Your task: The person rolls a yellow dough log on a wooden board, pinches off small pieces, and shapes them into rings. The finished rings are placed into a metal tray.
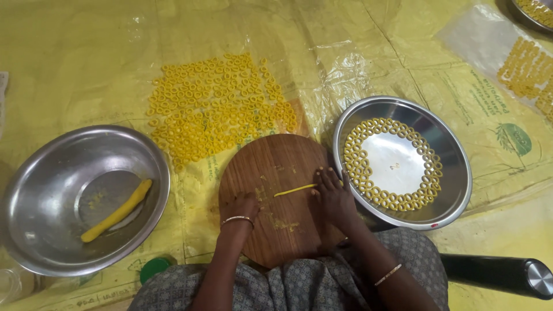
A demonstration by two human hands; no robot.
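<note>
Nearest the camera, the person's lap is covered in grey patterned cloth (299,285), and a black cylinder with a metal end cap (501,275) lies just to its right on the yellow plastic sheet (80,63) that covers the floor. A green round lid (154,268) peeks out at the left of the lap.

A round wooden board (276,198) rests against the lap. The left hand (241,206), with a bangle at the wrist, lies on the board's left part, fingers curled under, and I cannot tell whether it holds anything. The right hand (333,196) is open and flat, fingers spread, its fingertips touching the end of a thin yellow dough strip (295,190) that lies across the middle of the board between the two hands. Dough crumbs dot the wood.

To the left sits a large steel bowl (34,230) with a thicker yellow dough roll (117,210) lying in it. To the right, touching the board, a steel plate (455,190) carries small dough rings (357,158) set in a circle along its inner edge.

Beyond the board, many more yellow rings (219,109) are spread out on the sheet. Far right, another batch of rings (527,72) lies on clear plastic, near a second plate's edge (527,14).
</note>
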